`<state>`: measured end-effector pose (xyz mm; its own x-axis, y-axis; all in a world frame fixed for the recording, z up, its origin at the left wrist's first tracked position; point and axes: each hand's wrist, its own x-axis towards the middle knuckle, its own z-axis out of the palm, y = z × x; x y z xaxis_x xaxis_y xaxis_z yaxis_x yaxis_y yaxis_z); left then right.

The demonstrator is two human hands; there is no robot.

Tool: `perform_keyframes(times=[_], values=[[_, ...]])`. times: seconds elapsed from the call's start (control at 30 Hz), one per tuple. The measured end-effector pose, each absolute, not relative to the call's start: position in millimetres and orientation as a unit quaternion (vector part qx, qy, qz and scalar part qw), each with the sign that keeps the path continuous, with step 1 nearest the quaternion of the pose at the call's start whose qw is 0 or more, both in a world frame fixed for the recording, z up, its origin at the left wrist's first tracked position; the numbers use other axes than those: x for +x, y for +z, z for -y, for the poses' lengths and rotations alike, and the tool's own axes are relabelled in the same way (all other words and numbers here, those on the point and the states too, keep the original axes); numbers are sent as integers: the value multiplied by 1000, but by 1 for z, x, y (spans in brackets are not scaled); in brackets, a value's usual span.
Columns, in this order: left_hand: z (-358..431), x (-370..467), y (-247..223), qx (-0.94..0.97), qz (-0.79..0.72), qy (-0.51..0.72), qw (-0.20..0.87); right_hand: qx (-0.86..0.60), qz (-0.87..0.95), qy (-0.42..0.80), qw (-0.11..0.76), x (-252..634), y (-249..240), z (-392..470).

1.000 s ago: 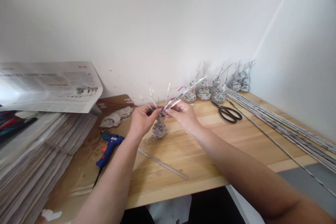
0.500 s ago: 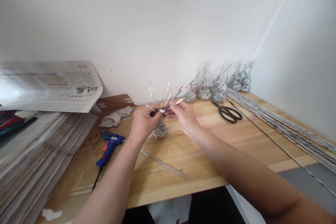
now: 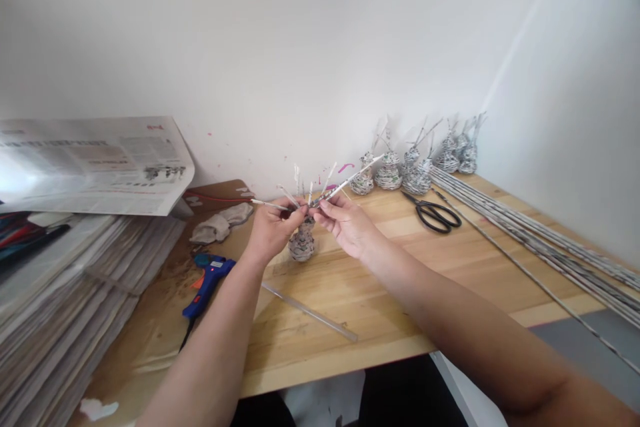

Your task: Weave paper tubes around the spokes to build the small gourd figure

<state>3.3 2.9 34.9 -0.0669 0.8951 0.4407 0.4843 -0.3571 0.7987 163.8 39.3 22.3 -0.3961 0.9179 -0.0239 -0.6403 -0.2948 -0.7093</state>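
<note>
Between my hands, above the wooden table, is a small gourd-shaped weaving of rolled newspaper [image 3: 302, 245], with several paper sticks fanning out of its top. My left hand [image 3: 273, 225] pinches the top of the weaving, thumb and fingers closed around the base of the sticks. My right hand [image 3: 346, 221] is closed on a rolled paper strip [image 3: 353, 178] that slants up to the right. The fingertips of both hands nearly meet at the rim. Whether the weaving's bottom touches the table cannot be told.
A blue glue gun [image 3: 210, 283] and a clear glue stick [image 3: 310, 311] lie nearby. Black scissors [image 3: 437, 216], long paper rolls [image 3: 530, 233] and several finished-looking woven gourds [image 3: 388, 173] are on the right. Stacked newspapers [image 3: 85, 300] and a crumpled glove-like cloth [image 3: 220, 223] are on the left.
The weaving has shifted slightly left and up. Its sticks now spread at different angles, one pointing far left. My right hand's grip has moved along with the strip, which lies lower.
</note>
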Motion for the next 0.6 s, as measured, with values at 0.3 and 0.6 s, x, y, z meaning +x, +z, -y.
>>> perform_keyframes(times=[0.3,0.6], values=[[-4,-5,39,674,-495,486,255,-249,385,753,473,169,23,-41],[-5,-3,37,680,-477,491,263,-301,320,757,484,165,28,-38]])
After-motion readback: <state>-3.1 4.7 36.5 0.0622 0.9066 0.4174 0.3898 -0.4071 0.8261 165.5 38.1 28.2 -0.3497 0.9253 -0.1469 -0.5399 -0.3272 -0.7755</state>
